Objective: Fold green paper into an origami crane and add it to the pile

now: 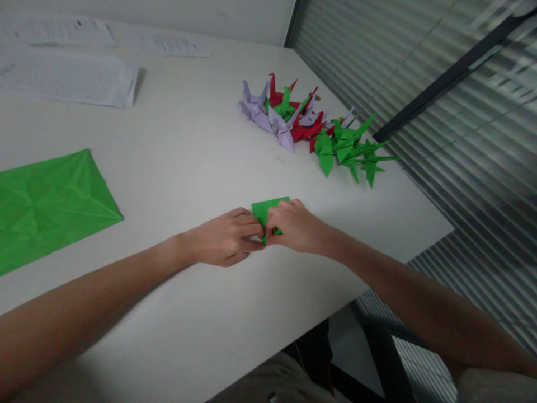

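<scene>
A small folded piece of green paper (263, 209) lies on the white table (176, 162), partly covered by both hands. My left hand (230, 235) grips its near left edge, fingertips pinched at the lower corner. From the other side my right hand (293, 225) bends over the paper, thumb and fingers closed on it close to the left fingertips. The fold under the fingers is mostly hidden.
Several folded paper cranes in purple, red and green (293, 120) are clustered at the back right. A large creased green sheet (54, 207) lies at the left, with printed papers (71, 78) behind it. Window blinds (419, 73) border the table's right side.
</scene>
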A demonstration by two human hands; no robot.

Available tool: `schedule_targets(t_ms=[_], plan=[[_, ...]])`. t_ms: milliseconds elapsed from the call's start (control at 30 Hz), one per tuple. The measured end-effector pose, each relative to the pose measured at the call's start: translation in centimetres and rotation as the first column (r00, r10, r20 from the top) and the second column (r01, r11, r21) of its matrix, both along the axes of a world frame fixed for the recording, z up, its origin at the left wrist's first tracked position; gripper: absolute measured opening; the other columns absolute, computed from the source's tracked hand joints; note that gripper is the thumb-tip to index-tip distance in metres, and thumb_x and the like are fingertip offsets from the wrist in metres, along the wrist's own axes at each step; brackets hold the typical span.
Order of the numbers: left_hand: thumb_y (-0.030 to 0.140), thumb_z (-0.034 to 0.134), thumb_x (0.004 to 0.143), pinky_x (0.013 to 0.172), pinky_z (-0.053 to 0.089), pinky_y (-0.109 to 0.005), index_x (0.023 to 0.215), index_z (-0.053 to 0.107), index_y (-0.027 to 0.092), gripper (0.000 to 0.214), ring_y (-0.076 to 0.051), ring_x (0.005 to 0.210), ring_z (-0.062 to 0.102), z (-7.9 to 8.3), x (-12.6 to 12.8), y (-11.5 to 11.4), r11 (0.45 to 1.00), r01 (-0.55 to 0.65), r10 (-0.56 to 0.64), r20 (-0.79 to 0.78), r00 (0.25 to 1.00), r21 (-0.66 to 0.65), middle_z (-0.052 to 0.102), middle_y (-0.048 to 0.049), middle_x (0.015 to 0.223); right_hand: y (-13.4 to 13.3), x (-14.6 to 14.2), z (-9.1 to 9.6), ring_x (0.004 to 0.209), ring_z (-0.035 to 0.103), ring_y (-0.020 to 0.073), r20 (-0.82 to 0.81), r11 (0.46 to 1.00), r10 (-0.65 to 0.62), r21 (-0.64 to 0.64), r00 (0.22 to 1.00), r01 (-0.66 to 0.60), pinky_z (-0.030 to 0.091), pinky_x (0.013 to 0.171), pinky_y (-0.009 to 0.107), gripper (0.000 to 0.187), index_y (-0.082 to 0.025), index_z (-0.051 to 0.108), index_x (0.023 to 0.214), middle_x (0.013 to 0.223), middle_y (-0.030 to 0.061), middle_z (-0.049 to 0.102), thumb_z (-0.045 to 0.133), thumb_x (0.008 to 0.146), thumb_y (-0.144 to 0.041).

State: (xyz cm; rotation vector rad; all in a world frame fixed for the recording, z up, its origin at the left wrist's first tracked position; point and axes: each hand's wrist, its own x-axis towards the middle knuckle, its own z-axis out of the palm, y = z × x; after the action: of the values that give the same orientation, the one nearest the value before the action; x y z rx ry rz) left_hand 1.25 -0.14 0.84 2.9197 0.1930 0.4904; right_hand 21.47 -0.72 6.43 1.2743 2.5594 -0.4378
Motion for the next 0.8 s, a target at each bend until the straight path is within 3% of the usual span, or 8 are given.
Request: schedule_targets(t_ms=[267, 600, 800], plan=[[0.016, 0.043, 0.091, 0.094, 0.042, -0.042, 0.110, 0.064, 0.021, 0.029, -0.024, 0.105, 0.059, 0.3, 0.1, 0.0, 0.999, 0.008, -0.007, 0.015, 1.000, -0.035, 0.065, -0.0102, 0.113, 1.3, -1.2, 1.1, 0.087, 0.059, 0.0220, 0.116, 0.994, 0.071, -0.092, 0.991, -0.061, 0.030, 0.074, 0.033, 0.009, -0.023, 0.076, 0.074, 0.080, 0.0037, 0.071, 0.069, 0.079, -0.027], [0.010, 0.044, 0.082, 0.097, 0.042, -0.040, 0.109, 0.065, 0.022, 0.036, -0.022, 0.104, 0.061, 0.1, -0.1, 0.2, 0.979, 0.016, 0.006, 0.108, 0.994, -0.203, 0.068, -0.0077, 0.112, 2.3, -2.4, 1.4, 0.082, 0.063, 0.0207, 0.204, 0.979, 0.077, -0.200, 0.976, -0.035, 0.035, 0.076, 0.035, 0.008, -0.025, 0.077, 0.076, 0.074, 0.0014, 0.072, 0.070, 0.075, -0.028], [0.012, 0.048, 0.078, 0.094, 0.043, -0.041, 0.115, 0.065, 0.024, 0.043, -0.023, 0.104, 0.061, 0.1, 0.1, 0.0, 0.985, 0.021, -0.003, 0.100, 0.995, -0.173, 0.067, -0.0085, 0.110, 2.1, -2.9, 1.9, 0.081, 0.064, 0.0210, 0.241, 0.978, 0.088, -0.206, 0.966, -0.038, 0.036, 0.078, 0.035, 0.008, -0.023, 0.075, 0.075, 0.072, 0.0026, 0.071, 0.068, 0.075, -0.025]])
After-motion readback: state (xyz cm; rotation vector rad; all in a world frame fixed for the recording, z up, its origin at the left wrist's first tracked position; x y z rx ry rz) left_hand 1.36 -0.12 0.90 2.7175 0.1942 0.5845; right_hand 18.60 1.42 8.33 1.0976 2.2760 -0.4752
